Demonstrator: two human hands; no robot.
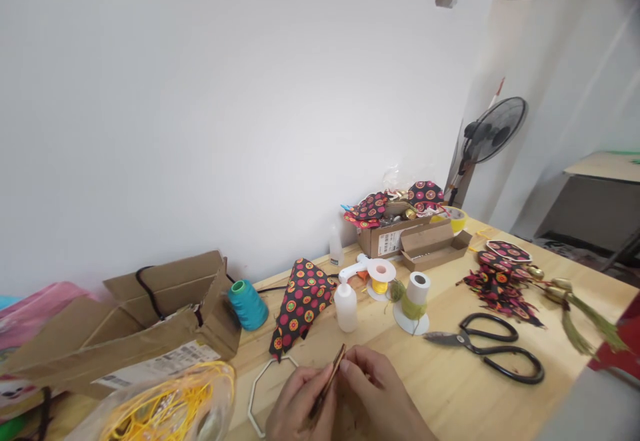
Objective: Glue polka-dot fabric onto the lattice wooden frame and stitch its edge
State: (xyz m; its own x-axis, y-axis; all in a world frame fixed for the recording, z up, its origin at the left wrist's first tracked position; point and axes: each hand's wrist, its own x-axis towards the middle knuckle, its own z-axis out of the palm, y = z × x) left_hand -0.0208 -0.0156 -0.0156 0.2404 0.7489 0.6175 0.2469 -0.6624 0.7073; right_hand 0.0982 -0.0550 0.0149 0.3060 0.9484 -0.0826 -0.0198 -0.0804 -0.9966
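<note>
My left hand [303, 398] is closed on a thin dark piece with a brownish edge [329, 382], seen edge-on; it looks like folded fabric, but I cannot be sure. From the other side, my right hand [375, 388] pinches the same piece near its upper end. Beside my left hand lies a white octagonal frame [256, 388], partly covered by the hand. Just beyond stand a white squeeze bottle [345, 309] and a crumpled piece of dark dotted fabric [303, 301]. Black-handled scissors [480, 344] lie to the right, blades pointing left.
An open cardboard box [165, 334], a bag of yellow cord [170, 408] and a teal thread cone [248, 305] are at the left. Spools [418, 288], a box of fabric pieces [380, 238], fabric scraps [500, 288] and tassels [583, 314] lie right. A fan [495, 131] stands behind.
</note>
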